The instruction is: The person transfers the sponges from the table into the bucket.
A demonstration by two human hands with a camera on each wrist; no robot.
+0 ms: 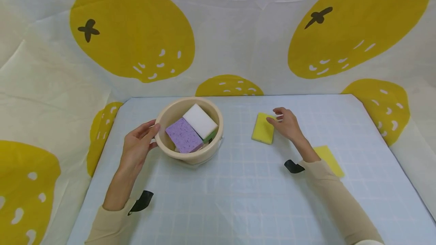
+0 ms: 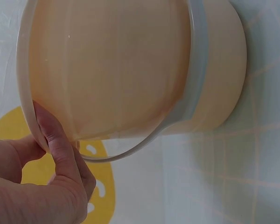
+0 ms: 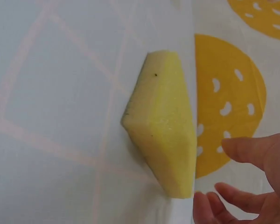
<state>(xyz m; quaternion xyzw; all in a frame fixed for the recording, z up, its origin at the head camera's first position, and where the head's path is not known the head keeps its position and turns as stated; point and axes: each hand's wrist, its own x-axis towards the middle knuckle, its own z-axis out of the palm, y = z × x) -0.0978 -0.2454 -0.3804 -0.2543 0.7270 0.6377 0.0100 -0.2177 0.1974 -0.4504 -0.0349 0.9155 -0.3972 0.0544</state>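
A cream bucket (image 1: 207,153) stands left of the middle of the table, with its handle (image 2: 130,151) hanging down along the outside. My left hand (image 1: 137,141) pinches the bucket's rim at its left side, thumb and fingers on either side of the wall. Inside the bucket lie a speckled purple sponge (image 1: 184,135) and a white sponge (image 1: 200,121) with a green underside. To the right, a yellow sponge (image 1: 263,128) lies flat on the table. Over its right edge hovers my right hand (image 1: 287,124), fingers loosely bent and thumb apart, holding nothing.
Another yellow sponge (image 1: 329,160) lies farther right, partly hidden behind my right sleeve. A pale blue checked cloth (image 1: 235,196) covers the table. White fabric (image 1: 238,41) printed with large yellow fruit rises at the back and sides.
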